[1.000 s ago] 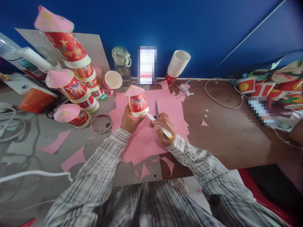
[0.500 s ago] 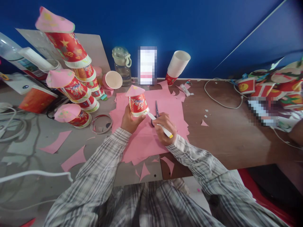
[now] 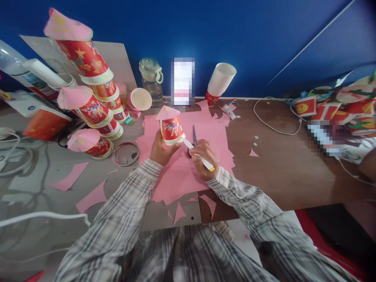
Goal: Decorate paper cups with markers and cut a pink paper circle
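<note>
My left hand (image 3: 163, 150) is wrapped round the lower side of a red patterned paper cup (image 3: 171, 129), which stands mouth down with a pink paper cone (image 3: 167, 113) on top. My right hand (image 3: 205, 156) grips a white marker pen (image 3: 205, 161) with a yellow end; its tip touches or nearly touches the cup's white rim. Under both hands spread pink paper sheets (image 3: 185, 184). Scissors (image 3: 194, 134) lie on the paper just beyond my right hand, their handles partly hidden by it.
Stacked red cups with pink cones (image 3: 85, 62) stand at the left, near a tape roll (image 3: 126, 154). At the back are a water bottle (image 3: 151, 84), a lit screen (image 3: 184, 80) and a stack of paper cups (image 3: 221, 80). A glue stick (image 3: 229, 112) and a white cable (image 3: 273, 129) lie right.
Almost nothing differs. Both hands keep their places on the cup and the marker pen, with at most a slight shift of the pen near the rim.
</note>
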{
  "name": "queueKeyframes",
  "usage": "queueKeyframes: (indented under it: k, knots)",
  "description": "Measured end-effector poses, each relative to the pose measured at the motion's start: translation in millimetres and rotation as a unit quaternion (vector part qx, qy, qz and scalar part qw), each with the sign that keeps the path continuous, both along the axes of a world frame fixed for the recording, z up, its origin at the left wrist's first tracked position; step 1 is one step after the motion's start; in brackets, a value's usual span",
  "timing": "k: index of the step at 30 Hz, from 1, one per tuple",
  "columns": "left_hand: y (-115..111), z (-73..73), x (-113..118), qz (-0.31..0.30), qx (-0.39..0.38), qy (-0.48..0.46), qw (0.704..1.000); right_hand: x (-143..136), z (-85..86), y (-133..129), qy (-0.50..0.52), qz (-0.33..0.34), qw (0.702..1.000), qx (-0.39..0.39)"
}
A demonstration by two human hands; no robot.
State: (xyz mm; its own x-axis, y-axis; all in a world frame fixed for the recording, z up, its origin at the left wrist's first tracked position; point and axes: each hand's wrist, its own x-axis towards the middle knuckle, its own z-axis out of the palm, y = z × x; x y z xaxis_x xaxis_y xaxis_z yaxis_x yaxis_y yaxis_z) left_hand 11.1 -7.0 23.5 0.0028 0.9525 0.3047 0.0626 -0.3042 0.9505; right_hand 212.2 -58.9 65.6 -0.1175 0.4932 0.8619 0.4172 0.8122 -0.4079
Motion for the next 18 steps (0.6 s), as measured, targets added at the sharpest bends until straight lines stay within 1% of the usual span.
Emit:
queueKeyframes:
  k: [2, 5, 10, 15, 18]
  knots:
    - [-0.9, 1.0, 0.5, 0.01, -0.009, -0.022, 1.0, -0.9, -0.9, -0.9, 0.001, -0.002, 1.0, -0.001]
    - [-1.7, 3.6, 0.7, 0.013, -0.019, -0.031, 0.999, -2.8, 0.5, -1.1, 0.011, 0.011, 1.0, 0.023]
    - [-1.2, 5.0, 0.9, -0.001, -0.009, -0.026, 1.0, -3.6, 3.9, -0.2, 0.018, 0.012, 0.999, 0.027]
    - [-1.4, 4.6, 0.5, 0.014, -0.008, -0.012, 1.0, -3.9, 3.4, -1.4, 0.022, 0.019, 0.999, 0.017]
    - [-1.9, 6.1, -0.8, 0.009, -0.004, 0.001, 1.0, -3.8, 2.0, -1.5, 0.022, 0.014, 0.999, 0.023]
